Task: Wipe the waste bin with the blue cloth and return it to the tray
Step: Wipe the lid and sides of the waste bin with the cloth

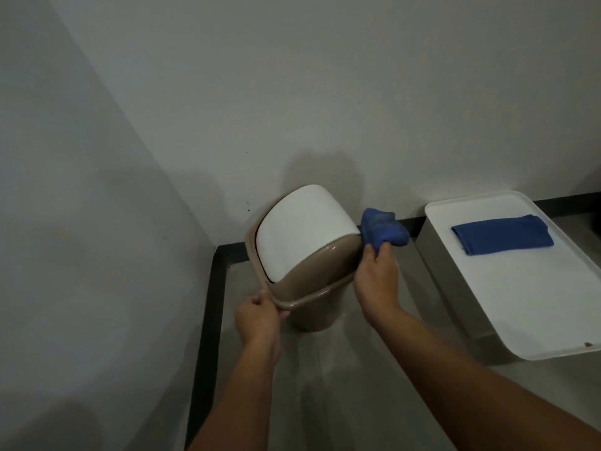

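Note:
A beige waste bin with a white swing lid stands on the grey floor near the room's corner, tilted toward me. My left hand grips the bin's rim at its near left corner. A bunched blue cloth is held in my right hand and pressed against the lid's right edge. To the right sits a white tray on a grey box, with a second blue cloth lying folded on it.
White walls meet in a corner behind the bin. A black skirting strip runs along the floor edge on the left and back. The grey box under the tray stands close to the bin's right side.

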`<state>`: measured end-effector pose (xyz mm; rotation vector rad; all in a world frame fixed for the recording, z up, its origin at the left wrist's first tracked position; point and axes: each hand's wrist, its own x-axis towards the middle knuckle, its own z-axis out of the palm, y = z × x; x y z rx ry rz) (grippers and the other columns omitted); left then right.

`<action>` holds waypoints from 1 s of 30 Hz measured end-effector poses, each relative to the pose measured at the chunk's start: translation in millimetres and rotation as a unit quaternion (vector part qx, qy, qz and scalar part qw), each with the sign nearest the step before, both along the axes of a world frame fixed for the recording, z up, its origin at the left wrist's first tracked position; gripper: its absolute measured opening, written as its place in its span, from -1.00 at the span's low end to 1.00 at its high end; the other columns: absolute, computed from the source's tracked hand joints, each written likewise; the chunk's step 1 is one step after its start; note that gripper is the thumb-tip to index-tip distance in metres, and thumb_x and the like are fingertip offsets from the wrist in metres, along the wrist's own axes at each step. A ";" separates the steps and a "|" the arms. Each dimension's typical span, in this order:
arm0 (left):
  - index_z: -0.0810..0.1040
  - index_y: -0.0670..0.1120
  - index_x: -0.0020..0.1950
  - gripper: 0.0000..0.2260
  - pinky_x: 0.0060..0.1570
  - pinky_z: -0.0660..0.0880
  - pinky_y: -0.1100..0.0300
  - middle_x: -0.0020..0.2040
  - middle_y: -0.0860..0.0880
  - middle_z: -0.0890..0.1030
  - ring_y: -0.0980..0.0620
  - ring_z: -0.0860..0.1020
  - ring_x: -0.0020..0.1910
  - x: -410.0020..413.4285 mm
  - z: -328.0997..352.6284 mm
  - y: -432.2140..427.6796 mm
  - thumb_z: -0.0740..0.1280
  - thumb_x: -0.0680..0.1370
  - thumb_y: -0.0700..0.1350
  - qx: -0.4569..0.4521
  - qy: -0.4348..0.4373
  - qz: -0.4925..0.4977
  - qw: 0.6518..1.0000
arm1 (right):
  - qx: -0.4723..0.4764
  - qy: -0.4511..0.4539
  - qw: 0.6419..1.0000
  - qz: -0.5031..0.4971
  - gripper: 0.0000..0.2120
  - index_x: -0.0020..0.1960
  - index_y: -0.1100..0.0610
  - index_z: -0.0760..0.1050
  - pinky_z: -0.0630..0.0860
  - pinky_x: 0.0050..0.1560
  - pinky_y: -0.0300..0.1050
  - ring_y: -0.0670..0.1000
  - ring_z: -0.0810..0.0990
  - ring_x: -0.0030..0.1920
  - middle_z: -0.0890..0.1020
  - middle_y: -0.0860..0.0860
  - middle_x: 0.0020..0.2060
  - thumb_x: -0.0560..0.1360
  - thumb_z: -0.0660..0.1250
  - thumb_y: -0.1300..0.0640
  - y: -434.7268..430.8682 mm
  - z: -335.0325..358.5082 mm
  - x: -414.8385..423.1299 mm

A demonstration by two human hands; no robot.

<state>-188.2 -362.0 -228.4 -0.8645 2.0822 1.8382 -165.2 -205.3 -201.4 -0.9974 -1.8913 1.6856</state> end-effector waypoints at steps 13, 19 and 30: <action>0.48 -0.28 -0.15 -0.83 -0.17 0.54 0.01 -0.21 -0.25 0.59 -0.14 0.56 -0.23 39.8 -12.7 62.3 0.21 0.57 -0.22 0.168 -0.019 0.005 0.986 | -0.053 -0.050 0.997 0.019 -0.71 0.25 0.16 0.31 0.45 0.12 0.09 0.20 0.50 0.10 0.52 0.21 0.17 0.56 0.05 0.14 -24.7 -0.7 10.0; 0.52 -0.29 -0.07 -0.82 -0.32 0.49 0.20 -0.26 -0.16 0.61 0.00 0.55 -0.33 46.0 -5.9 75.7 0.25 0.56 -0.16 0.211 -0.023 0.013 0.977 | -0.079 -0.116 0.986 0.094 -0.70 0.26 0.14 0.32 0.44 -0.10 0.01 0.13 0.50 -0.03 0.51 0.18 0.08 0.54 0.07 0.16 0.2 4.9 8.1; 0.53 -0.08 0.06 -0.81 -0.28 0.51 0.10 -0.07 -0.12 0.57 -0.05 0.55 -0.18 -24.5 6.6 -54.5 0.15 0.56 -0.11 0.079 0.017 0.050 0.996 | 0.044 -0.043 0.987 0.150 -0.77 0.14 0.17 0.41 0.34 -0.01 -0.09 0.06 0.46 -0.02 0.52 0.14 0.06 0.57 0.08 0.13 -2.6 0.4 -20.1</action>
